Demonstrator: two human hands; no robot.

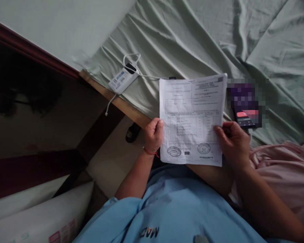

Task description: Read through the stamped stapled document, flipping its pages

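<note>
Between my hands is a printed paper form [190, 118], face up, with a table of text and two oval stamps near its lower edge. My left hand [154, 135] pinches the left edge below the middle, thumb on the front. On the right edge, my right hand [233, 141] grips the sheet the same way, fingers behind it. Just beyond my right hand lies a smartphone [244, 118] with its screen lit, partly blurred out. The fingers behind the paper are hidden.
A white power bank [124, 79] with a white cable [152, 77] rests on the light green bedsheet [192, 40] near the wooden bed edge [131, 111]. Pink cloth [281, 168] is bunched at right. White sacks [53, 216] stand at lower left. A dark shoe [132, 133] is on the floor.
</note>
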